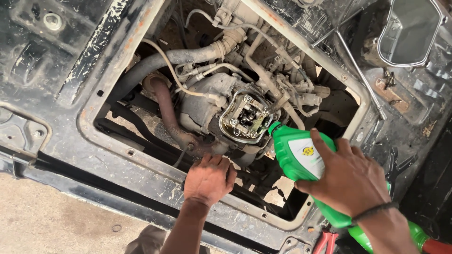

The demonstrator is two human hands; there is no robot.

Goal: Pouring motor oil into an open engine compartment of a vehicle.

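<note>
My right hand (351,176) grips a green plastic oil bottle (294,157), tilted so its neck points at the open top of a small engine (245,115), where bolts and rocker parts show inside an oval metal rim. My left hand (208,178) reaches down into the opening in the black vehicle floor panel (89,122), its fingers curled against the engine's lower edge; what they touch is hidden. A rusty exhaust pipe (167,110) bends past the left of the engine.
Grey hoses and cables (188,56) cross above the engine. A long metal wrench (360,73) lies on the panel at the upper right, beside a removed metal cover (409,30). Red-handled pliers (325,242) and another green bottle (414,233) sit at the bottom right.
</note>
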